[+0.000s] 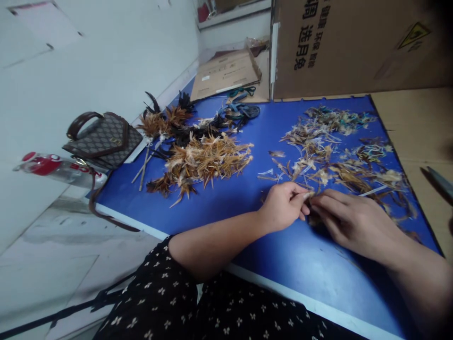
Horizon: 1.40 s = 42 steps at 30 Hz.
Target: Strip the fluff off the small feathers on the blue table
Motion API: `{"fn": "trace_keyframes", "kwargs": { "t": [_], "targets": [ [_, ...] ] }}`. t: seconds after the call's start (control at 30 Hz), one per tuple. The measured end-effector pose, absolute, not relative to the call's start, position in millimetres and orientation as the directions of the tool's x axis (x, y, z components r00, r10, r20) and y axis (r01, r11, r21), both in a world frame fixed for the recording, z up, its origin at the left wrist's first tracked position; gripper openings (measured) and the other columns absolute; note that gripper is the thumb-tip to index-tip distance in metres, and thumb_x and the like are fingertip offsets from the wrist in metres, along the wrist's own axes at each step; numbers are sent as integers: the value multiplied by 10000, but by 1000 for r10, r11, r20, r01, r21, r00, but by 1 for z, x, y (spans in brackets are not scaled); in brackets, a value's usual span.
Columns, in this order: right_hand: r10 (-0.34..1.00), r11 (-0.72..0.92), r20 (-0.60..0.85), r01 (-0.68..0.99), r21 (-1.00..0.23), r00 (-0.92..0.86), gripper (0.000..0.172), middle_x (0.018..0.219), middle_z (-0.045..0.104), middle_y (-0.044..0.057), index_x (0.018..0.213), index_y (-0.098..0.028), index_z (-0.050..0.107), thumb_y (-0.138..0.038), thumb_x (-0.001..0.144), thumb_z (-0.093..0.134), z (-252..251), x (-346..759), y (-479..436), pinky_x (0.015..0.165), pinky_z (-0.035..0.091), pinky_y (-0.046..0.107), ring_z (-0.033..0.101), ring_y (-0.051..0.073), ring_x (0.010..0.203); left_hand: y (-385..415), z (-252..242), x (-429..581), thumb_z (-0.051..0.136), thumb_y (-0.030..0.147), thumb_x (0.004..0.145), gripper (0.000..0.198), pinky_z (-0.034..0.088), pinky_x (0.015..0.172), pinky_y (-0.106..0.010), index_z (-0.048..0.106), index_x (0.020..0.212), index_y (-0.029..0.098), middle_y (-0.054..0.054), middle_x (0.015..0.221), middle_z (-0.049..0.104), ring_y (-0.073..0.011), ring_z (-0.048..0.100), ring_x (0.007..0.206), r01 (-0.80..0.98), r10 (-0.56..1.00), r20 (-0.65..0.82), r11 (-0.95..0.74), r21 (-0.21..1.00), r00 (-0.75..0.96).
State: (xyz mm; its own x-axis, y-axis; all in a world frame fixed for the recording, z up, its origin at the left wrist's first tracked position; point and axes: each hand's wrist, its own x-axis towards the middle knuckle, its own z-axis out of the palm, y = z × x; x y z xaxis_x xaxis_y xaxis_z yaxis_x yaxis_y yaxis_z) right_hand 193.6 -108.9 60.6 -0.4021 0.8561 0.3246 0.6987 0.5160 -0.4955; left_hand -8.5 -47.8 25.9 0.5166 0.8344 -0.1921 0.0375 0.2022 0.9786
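Note:
My left hand [283, 206] pinches the pale end of a small feather [309, 194] between thumb and fingers. My right hand [356, 222] is closed just beside it, its fingertips pressed on the same feather, most of which the fingers hide. Both hands are low over the blue table top [226, 212]. Beyond them lies a loose spread of brown and cream feathers [318, 165]. To the left is a thick heap of golden-brown feathers [208, 158].
Behind the heap lie black feathers [187, 134] and brown feather bunches on sticks [143, 167]. A patterned handbag [109, 139] and plastic bottle [60, 167] are at the left. Flat cardboard [226, 73] and a large carton [347, 47] stand behind. Scissor blades [439, 182] show at right.

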Motion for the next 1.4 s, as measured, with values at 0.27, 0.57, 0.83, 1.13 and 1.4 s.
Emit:
{"fn": "trace_keyframes", "kwargs": {
  "t": [0.27,0.57,0.83,1.13,1.4],
  "targets": [
    [897,441,341,624,-646,-281,173,931,779,58,997,-277,743,-379,1088,636,60,209,-101,722,588,369,740,223,798,-56,38,-17,660,213,1028,70,546,636,-244,681,969,182,9,735,680,-83,598,567,63,716,-1,-60,996,698],
    [896,437,385,592,-677,-220,188,903,802,37,1022,-295,796,-369,1100,642,49,191,-104,724,610,368,744,212,740,-50,22,-2,793,312,988,310,611,599,-255,605,1169,146,14,809,695,-122,713,614,-213,793,-205,386,898,574],
    [908,411,360,634,-655,-216,127,950,808,39,1086,-343,755,-378,1091,633,44,193,-106,721,638,445,769,263,783,-49,21,-3,782,288,996,260,641,668,-272,691,1154,102,-37,831,748,-136,749,658,-232,783,-213,412,881,584],
    [871,469,451,605,-644,-196,116,1043,788,51,1131,-350,743,-288,1039,710,55,189,-107,821,634,449,773,282,910,-47,22,-5,892,293,879,257,626,835,-299,762,1011,116,-54,887,793,-125,731,772,-293,859,-233,392,872,456],
    [911,373,390,675,-637,-135,147,1018,800,68,1171,-280,737,-365,1061,690,47,193,-107,725,628,381,776,241,821,-47,24,-4,874,314,901,265,607,805,-291,751,1020,111,-59,870,783,-129,735,758,-317,851,-212,394,863,480]
  ]
}}
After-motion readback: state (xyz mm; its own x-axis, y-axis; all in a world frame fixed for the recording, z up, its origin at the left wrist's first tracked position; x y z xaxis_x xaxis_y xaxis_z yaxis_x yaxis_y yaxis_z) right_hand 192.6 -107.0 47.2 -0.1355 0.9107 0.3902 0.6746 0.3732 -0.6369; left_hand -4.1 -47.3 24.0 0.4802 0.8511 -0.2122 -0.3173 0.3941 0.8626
